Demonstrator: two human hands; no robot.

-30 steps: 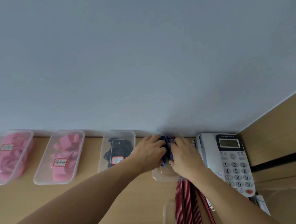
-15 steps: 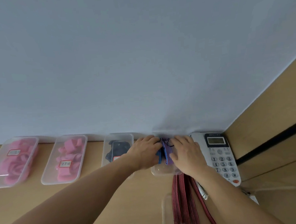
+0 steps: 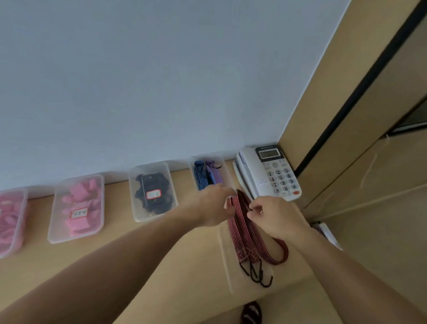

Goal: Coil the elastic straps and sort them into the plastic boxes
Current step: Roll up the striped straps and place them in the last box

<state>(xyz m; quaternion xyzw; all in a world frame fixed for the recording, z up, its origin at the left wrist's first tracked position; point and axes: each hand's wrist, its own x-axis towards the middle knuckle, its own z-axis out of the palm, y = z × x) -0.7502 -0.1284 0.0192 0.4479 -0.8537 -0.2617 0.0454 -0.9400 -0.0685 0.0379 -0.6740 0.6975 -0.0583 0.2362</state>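
Four clear boxes sit in a row against the wall. Your far-left box (image 3: 22, 223) of pink straps is cut off by the frame edge, and the near end of the fourth box (image 3: 226, 169), holding blue and purple coils, is hidden behind your left hand (image 3: 214, 207). The box labels are too blurred to read. Your left hand's fingers curl out of sight round the top of the red striped straps (image 3: 245, 235), and your right hand (image 3: 274, 217) pinches them just beside it. The straps trail toward you over a clear tray (image 3: 225, 257) that is barely visible, with their black hooks (image 3: 259, 276) near the desk's front edge. The telephone (image 3: 271, 173) crowds the fourth box's right side. Bare desk (image 3: 143, 255) lies open left of the straps.
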